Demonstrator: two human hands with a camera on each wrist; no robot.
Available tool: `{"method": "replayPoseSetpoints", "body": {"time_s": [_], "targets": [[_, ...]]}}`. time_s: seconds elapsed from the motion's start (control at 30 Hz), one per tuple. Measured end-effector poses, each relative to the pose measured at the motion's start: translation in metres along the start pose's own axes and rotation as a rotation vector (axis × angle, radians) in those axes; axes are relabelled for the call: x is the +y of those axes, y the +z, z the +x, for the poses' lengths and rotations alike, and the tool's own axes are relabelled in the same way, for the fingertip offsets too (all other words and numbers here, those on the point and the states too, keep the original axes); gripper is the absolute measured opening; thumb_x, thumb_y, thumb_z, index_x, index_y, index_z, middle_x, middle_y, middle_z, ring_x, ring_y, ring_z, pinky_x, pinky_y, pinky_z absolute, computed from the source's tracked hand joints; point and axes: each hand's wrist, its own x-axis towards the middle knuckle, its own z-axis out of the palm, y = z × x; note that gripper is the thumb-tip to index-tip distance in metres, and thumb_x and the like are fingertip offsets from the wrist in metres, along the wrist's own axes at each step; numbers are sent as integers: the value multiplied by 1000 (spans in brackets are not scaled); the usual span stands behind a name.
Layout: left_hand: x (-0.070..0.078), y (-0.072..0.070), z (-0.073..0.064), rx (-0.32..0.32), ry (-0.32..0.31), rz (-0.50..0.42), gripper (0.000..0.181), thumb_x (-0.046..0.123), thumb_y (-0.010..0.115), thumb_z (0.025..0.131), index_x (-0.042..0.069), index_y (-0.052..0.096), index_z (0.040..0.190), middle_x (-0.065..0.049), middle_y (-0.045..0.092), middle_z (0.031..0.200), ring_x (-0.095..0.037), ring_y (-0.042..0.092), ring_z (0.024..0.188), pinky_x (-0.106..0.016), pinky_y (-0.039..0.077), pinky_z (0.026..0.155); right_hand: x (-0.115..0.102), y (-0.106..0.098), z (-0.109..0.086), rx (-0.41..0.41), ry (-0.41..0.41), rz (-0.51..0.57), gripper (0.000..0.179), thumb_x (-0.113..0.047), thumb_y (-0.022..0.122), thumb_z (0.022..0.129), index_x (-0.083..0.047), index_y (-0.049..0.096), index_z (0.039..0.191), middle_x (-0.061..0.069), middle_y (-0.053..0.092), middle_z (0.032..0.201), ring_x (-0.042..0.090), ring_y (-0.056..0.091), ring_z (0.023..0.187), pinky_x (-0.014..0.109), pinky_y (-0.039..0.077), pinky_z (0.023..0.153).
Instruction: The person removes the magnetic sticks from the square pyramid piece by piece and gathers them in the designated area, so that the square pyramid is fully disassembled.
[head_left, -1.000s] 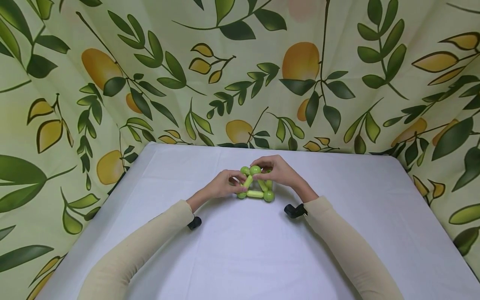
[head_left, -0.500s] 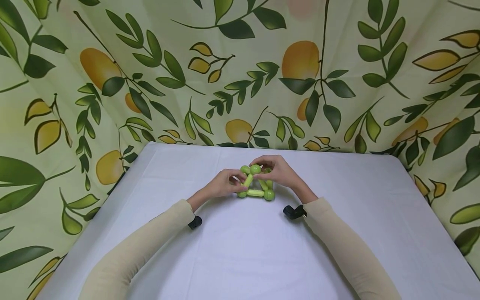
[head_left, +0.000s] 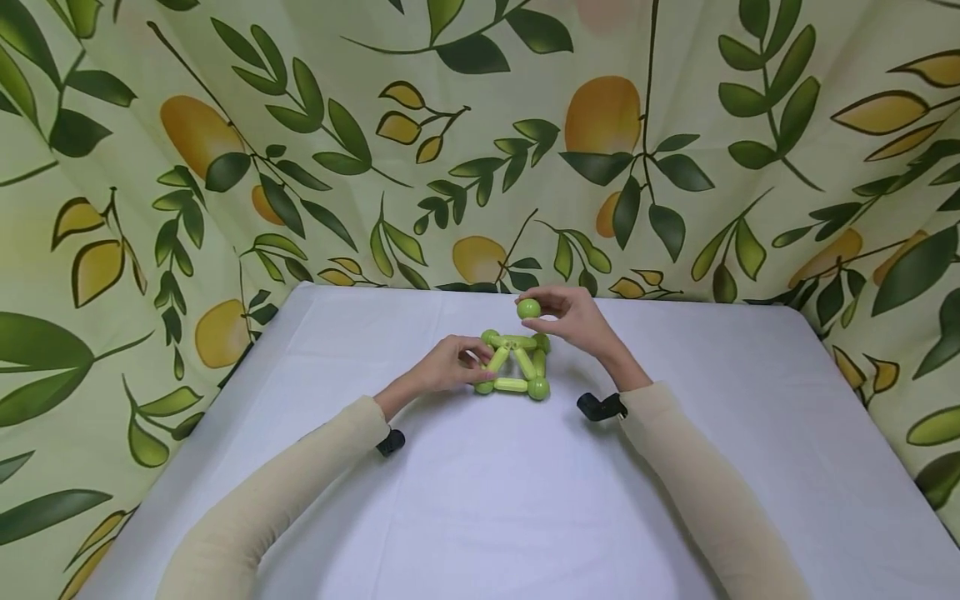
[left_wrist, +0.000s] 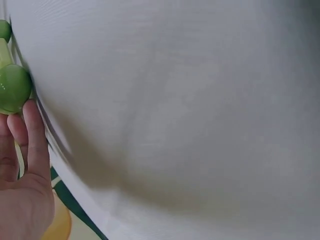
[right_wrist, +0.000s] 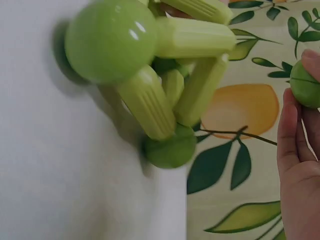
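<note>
On the white table stands a frame of light green rods (head_left: 512, 385) joined by darker green balls (head_left: 538, 388). My left hand (head_left: 450, 365) holds the frame's left side, thumb and fingers about a slanting rod. In the left wrist view, that hand's fingertips lie against one of the frame's green balls (left_wrist: 14, 89). My right hand (head_left: 577, 321) pinches a loose green ball (head_left: 528, 308) above and behind the frame, apart from it. The right wrist view shows this held ball (right_wrist: 307, 85) at its right edge, with slanting rods (right_wrist: 195, 37) meeting at a bare top.
A white cloth covers the table (head_left: 480, 500). Behind it hangs a curtain (head_left: 360, 217) printed with leaves and orange fruit. A small black device (head_left: 600, 407) sits at the right wrist, another black device (head_left: 391, 443) at the left.
My right hand has lifted the ball off the top of the frame, moving up and slightly right. My left hand has stayed in place on the frame.
</note>
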Motion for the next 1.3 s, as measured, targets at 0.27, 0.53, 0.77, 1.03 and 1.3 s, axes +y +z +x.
{"method": "replayPoseSetpoints", "body": {"time_s": [0.27, 0.53, 0.77, 1.03, 1.3], "targets": [[1, 2, 1, 15, 19, -10, 23, 7, 82, 87, 2, 72, 107, -4, 69, 100, -16, 62, 85, -30, 54, 82, 3, -26, -12, -15, 87, -47, 39, 1, 81, 85, 5, 68, 122, 17, 69, 116, 27, 67, 101, 32, 54, 88], [-6, 6, 1, 36, 24, -32, 23, 7, 83, 87, 2, 73, 107, -4, 70, 100, -16, 62, 86, -30, 54, 82, 11, -44, -38, -3, 178, -118, 39, -2, 84, 84, 2, 68, 119, 15, 69, 114, 26, 67, 99, 27, 54, 84], [-7, 4, 2, 25, 32, -34, 25, 9, 83, 87, 2, 73, 108, -4, 70, 101, -16, 63, 86, -30, 55, 82, 16, -65, -66, 32, 215, -121, 38, -2, 83, 84, 4, 69, 119, 18, 68, 116, 27, 68, 103, 28, 55, 88], [-8, 0, -1, 6, 36, -32, 25, 9, 82, 88, 1, 72, 109, -4, 70, 102, -20, 64, 92, -30, 55, 84, 19, -83, -89, 28, 285, -99, 42, -2, 82, 86, 8, 65, 122, 21, 64, 122, 25, 69, 106, 27, 54, 89], [-5, 0, 0, -2, 42, -60, 25, 7, 81, 88, 1, 72, 111, -6, 70, 105, -20, 64, 92, -32, 55, 84, 15, -97, -103, 53, 316, -110, 39, -3, 81, 87, 3, 67, 123, 20, 65, 122, 27, 68, 108, 27, 54, 89]]}}
